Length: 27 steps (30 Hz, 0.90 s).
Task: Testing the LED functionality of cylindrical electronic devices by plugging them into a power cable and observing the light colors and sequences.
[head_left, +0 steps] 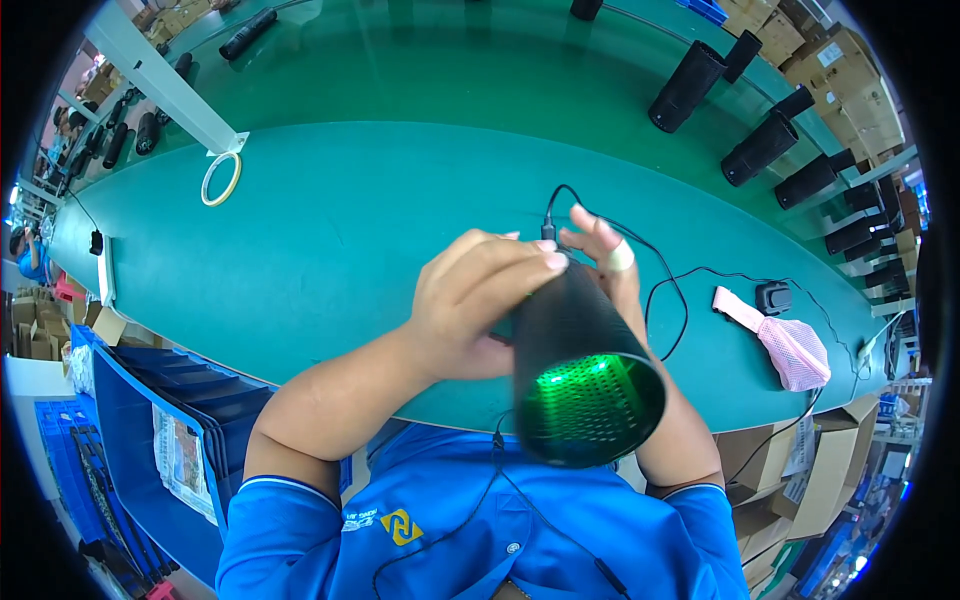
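I hold a black cylindrical speaker tilted toward me, its near end glowing green. My left hand grips its upper side, fingers curled over the far end. My right hand is behind the cylinder at its far end, a white tape band on one finger, fingertips touching a black cable plug. The black cable loops away over the green table to the right.
A pink mesh pouch and a small black adapter lie to the right. A tape ring lies at the far left. Several black cylinders stand on the conveyor beyond. Blue bins are at lower left, cardboard boxes at right.
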Motion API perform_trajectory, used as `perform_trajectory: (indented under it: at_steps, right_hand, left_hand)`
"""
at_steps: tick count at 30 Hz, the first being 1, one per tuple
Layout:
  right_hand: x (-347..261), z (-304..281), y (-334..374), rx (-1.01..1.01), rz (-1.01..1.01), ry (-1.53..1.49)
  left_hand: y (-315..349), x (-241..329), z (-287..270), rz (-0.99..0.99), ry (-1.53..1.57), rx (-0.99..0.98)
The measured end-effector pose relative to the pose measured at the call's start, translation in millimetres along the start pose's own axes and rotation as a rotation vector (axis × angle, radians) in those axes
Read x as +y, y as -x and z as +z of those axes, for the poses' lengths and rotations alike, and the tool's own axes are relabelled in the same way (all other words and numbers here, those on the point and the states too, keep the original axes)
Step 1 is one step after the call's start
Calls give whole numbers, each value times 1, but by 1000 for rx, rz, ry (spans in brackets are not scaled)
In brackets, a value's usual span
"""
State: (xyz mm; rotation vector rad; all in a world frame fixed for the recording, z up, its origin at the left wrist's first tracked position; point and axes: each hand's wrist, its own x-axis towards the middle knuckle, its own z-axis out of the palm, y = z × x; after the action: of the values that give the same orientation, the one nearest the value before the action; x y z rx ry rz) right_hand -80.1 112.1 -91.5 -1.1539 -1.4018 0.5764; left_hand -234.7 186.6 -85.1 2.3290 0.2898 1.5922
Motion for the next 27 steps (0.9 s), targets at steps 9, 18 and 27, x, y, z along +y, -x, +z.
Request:
perform_trajectory:
  at_steps: [9,18,27]
  right_hand:
    - [22,-35,6,-332,773,-947]
    - [3,-26,3,-266,856,-836]
    - [5,-16,7,-114,773,-885]
  left_hand:
    - [2,4,-1,-116,227,5]
    - [-4,8,-1,-64,313,-15]
    - [-5,7,-3,-63,276,-35]
